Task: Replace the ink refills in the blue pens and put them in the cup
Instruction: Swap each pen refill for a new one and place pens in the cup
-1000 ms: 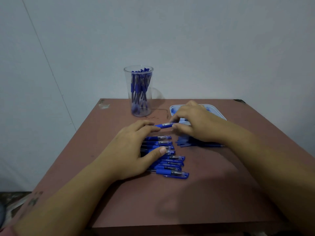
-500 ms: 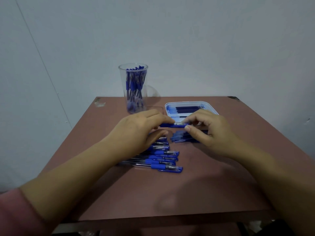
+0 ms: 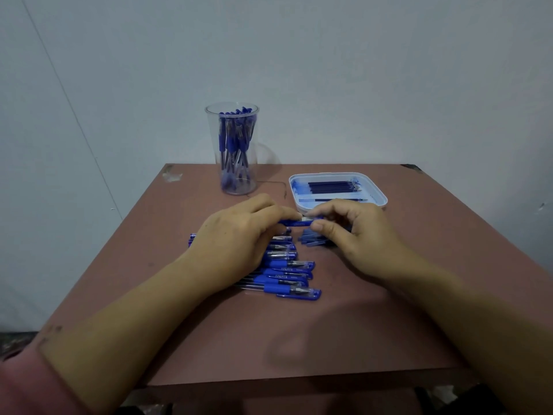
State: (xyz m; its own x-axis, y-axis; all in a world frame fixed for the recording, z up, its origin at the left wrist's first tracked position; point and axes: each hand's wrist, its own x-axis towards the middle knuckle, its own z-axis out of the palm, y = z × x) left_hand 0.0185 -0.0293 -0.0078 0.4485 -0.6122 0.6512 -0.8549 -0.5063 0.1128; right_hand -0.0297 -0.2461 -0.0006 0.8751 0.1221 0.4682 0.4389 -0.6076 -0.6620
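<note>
One blue pen [image 3: 296, 223] is held level above the table between both hands. My left hand [image 3: 239, 244] grips its left part, and my right hand [image 3: 356, 235] pinches its right end with thumb and forefinger. Under my left hand lies a row of several blue pens [image 3: 287, 274] on the brown table [image 3: 299, 333]. A clear cup [image 3: 232, 151] with several blue pens standing in it is at the back. A white tray [image 3: 378, 194] at the back right holds several dark refills [image 3: 332, 186]. A small heap of blue parts [image 3: 311, 238] lies partly hidden under my right hand.
The table stands against a pale wall, with its back corners at left and right of the cup and tray. A thin dark thread or wire [image 3: 278, 187] lies between cup and tray. The table's front edge is near my forearms.
Both hands lifted the pen slightly toward me, off the row. The camera view shifted, so the cup and tray sit a little further left and the tray's refills came into sight.
</note>
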